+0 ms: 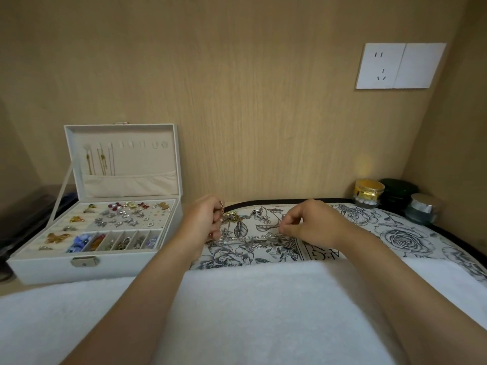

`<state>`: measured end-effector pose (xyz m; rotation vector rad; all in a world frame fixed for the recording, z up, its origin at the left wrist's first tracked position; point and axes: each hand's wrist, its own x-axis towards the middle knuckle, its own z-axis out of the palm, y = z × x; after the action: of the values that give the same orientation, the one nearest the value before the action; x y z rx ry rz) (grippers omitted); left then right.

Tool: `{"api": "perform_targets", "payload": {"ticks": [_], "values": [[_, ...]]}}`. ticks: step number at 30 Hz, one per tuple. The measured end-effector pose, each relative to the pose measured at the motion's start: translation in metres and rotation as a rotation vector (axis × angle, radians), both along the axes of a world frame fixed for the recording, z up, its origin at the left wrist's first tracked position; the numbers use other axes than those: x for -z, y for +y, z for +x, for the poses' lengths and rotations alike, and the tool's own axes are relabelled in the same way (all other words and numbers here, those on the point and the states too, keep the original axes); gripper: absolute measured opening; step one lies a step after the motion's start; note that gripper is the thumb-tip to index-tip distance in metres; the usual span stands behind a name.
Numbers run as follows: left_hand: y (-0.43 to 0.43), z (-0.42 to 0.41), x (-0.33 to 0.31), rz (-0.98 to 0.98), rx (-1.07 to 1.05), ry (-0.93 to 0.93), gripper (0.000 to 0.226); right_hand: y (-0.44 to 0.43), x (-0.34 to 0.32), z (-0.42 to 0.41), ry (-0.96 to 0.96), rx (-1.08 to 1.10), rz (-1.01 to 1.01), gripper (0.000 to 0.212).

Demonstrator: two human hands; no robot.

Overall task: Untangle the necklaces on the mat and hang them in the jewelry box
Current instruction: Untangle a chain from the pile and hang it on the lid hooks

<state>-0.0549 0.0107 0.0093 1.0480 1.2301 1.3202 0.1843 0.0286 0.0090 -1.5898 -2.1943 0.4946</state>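
White towel (250,312) nearest, under both forearms. Beyond it, left hand (204,219) curled, pinching the tangled necklaces (245,238) on the floral mat (395,234). Right hand (311,222) pinching a thin strand of the same tangle. Jewelry box (118,270) open, left of the left hand, with gold chains (101,160) hanging in its lid.

A back wall (237,101) of pale wood-grain panelling fills most of the view, meeting a matching right side wall (453,127) and a shadowed left side wall (15,154). A white wall socket (382,65) sits upper right, with a blank white plate (419,65) touching it. A small warm glow (366,164) lights the wall low on the right. A strip of pale desk (10,287) shows at the left.
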Motion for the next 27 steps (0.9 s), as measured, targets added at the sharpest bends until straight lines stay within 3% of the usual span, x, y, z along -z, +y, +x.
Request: {"api": "perform_targets", "payload": {"ticks": [2, 9, 13, 20, 25, 27], "values": [[0.002, 0.002, 0.000, -0.025, -0.052, 0.157, 0.024, -0.001, -0.003, 0.002, -0.010, -0.022, -0.029, 0.013], [-0.009, 0.011, 0.016, 0.228, 0.136, 1.132, 0.047, -0.003, -0.003, -0.005, 0.201, -0.130, -0.059, 0.013], [-0.014, 0.025, 0.020, 0.351, 0.062, 1.410, 0.030, -0.003, 0.000, -0.011, 0.284, -0.186, -0.067, 0.013], [-0.015, 0.032, 0.025, 0.368, 0.206, 1.100, 0.014, -0.004, 0.000, -0.012, 0.336, -0.173, -0.030, 0.013], [-0.012, 0.034, 0.017, 0.300, 0.151, 0.636, 0.020, -0.002, 0.004, -0.012, 0.404, -0.176, -0.053, 0.007], [-0.014, 0.035, 0.013, 0.282, 0.159, 0.546, 0.022, -0.004, 0.004, -0.014, 0.475, -0.209, -0.101, 0.006]]}}
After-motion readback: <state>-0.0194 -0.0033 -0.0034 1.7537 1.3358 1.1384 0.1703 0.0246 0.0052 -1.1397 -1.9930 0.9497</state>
